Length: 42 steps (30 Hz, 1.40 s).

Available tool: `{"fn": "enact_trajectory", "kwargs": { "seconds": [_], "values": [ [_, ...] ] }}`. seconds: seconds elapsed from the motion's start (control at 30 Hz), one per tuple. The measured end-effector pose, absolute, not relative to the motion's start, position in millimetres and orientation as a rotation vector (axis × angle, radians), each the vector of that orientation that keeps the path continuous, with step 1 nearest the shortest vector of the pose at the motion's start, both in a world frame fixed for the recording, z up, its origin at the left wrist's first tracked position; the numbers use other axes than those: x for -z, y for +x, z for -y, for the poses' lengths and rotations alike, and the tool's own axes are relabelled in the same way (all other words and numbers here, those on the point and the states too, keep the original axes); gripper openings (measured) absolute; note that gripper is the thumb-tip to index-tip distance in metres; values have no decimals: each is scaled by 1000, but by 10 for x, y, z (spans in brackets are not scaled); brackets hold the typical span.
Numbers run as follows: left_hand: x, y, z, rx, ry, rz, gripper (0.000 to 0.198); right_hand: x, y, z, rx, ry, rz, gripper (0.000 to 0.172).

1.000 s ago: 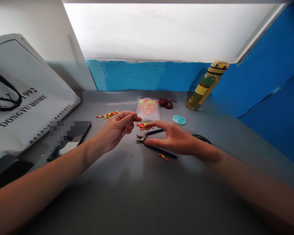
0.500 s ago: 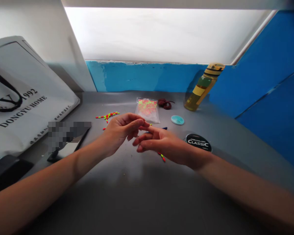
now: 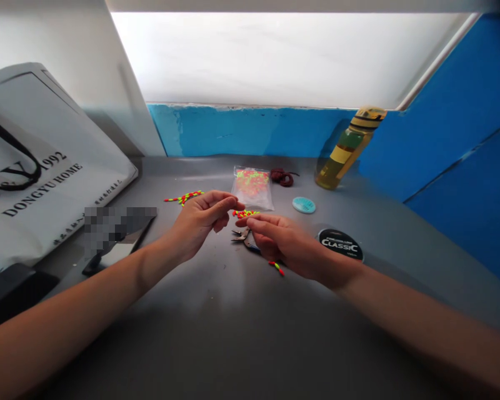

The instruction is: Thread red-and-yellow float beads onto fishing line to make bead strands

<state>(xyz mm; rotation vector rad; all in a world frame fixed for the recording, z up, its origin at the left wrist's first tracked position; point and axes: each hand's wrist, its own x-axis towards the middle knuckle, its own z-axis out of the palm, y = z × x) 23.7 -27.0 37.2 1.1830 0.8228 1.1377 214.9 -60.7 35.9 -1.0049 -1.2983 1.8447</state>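
My left hand (image 3: 204, 219) is pinched, thumb against fingertips, above the table. Facing it, my right hand (image 3: 281, 236) also pinches, its fingertips a short gap from the left ones. Whatever either pinch holds is too small or thin to make out. Pliers (image 3: 244, 238) with dark jaws lie under the right fingers, their handles partly hidden by that hand. Just beyond the fingertips is a small pile of red and yellow-green bead-like pieces (image 3: 246, 213). Another cluster of the same pieces (image 3: 184, 197) lies beyond my left hand, and a short piece (image 3: 277, 268) rests below my right hand.
A clear bag of coloured pieces (image 3: 253, 189) lies at the back, beside dark red cord (image 3: 282, 177). To the right are a yellow-green bottle (image 3: 341, 158), a light-blue disc (image 3: 304, 205) and a black "CLASSIC" spool (image 3: 340, 244). A large white bag (image 3: 37, 155) stands left, near a phone-like object (image 3: 120, 250).
My hands have drawn apart from touching fingertips to a small gap. The right fingers, spread before, have closed into a pinch. The pliers and the small pile now show between the hands.
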Motion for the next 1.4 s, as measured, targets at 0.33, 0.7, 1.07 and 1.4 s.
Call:
{"fn": "enact_trajectory", "kwargs": {
  "seconds": [0.33,0.7,1.07,1.4],
  "values": [
    [-331,255,281,-1100,1277,-897,20,-329,2158,544,-1462,-1243,1622,29],
    [146,320,161,-949,1643,-993,22,-5,2235,371,-816,-1460,2145,21],
    [208,318,167,-880,1689,-1010,18,11,2226,441,-683,-1463,2269,18],
    [154,314,190,-854,1719,-1048,22,-8,2206,458,-643,-1526,2290,17]
  ]
}}
